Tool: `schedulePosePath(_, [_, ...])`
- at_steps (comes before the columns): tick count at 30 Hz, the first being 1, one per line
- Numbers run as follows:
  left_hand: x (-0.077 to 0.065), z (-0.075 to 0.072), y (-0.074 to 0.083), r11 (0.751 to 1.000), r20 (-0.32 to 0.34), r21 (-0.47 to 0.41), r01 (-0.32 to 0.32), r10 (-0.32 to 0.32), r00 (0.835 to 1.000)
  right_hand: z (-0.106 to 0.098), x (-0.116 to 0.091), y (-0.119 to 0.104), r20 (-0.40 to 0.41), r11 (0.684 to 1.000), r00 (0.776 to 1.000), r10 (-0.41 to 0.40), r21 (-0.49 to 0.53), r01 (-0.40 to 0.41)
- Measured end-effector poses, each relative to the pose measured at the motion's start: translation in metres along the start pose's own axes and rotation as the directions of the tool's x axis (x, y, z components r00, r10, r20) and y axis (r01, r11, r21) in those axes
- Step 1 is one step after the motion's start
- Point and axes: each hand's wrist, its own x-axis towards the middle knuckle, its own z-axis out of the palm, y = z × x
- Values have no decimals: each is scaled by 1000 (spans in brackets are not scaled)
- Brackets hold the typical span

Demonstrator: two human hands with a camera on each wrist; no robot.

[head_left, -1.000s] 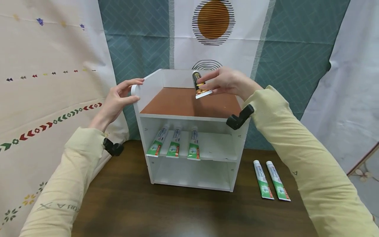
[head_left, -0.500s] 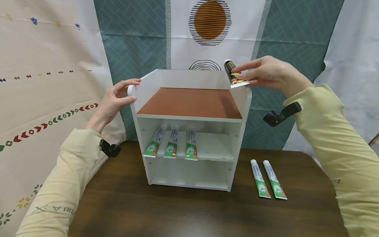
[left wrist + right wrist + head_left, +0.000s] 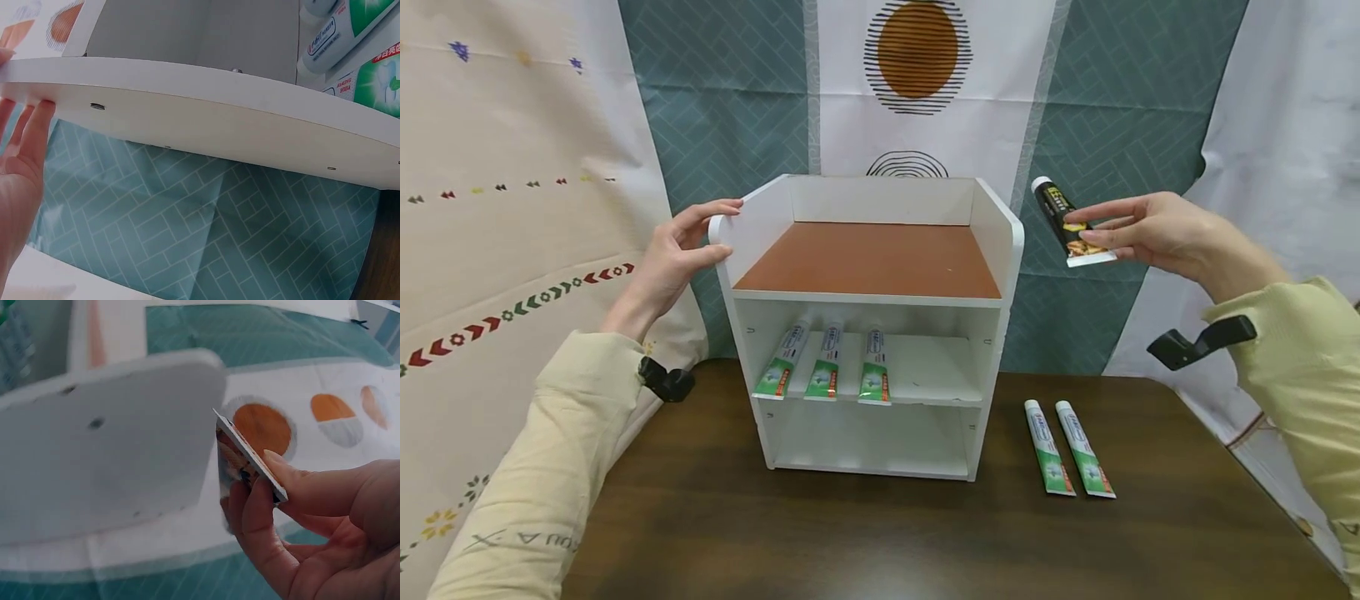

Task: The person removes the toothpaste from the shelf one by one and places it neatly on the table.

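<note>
The right hand (image 3: 1168, 237) pinches the black tube (image 3: 1057, 210) near its flat end (image 3: 1092, 259), in the air right of the shelf (image 3: 865, 296). It could swivel or slip if the pinch loosens; carried low toward the shelf, it might catch the right wall (image 3: 997, 242), which stands between. Two green tubes (image 3: 1049, 452) lie below on the table (image 3: 850, 542), where a drop might knock them. The left hand (image 3: 662, 254) grips the edge of the left wall (image 3: 763, 225); a hard pull could tilt the shelf and slide the three tubes (image 3: 825, 367) on its middle board (image 3: 936, 367). Cloth (image 3: 737, 142) hangs behind.
</note>
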Motion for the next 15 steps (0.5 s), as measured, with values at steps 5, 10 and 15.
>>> schedulePosePath(5, [0,1,-1,1000,-2,-4,-1,1,1000,-12,-13,49,-32,994,999,-33,-106,29])
schedulePosePath(10, [2,0,-1,1000,-6,-5,-11,11,1000,-22,-22,93,-41,982,999,-34,-186,26])
schedulePosePath(15, [1,1,0,1000,-18,-4,-5,4,1000,-26,-28,136,-29,968,999,-32,-251,24])
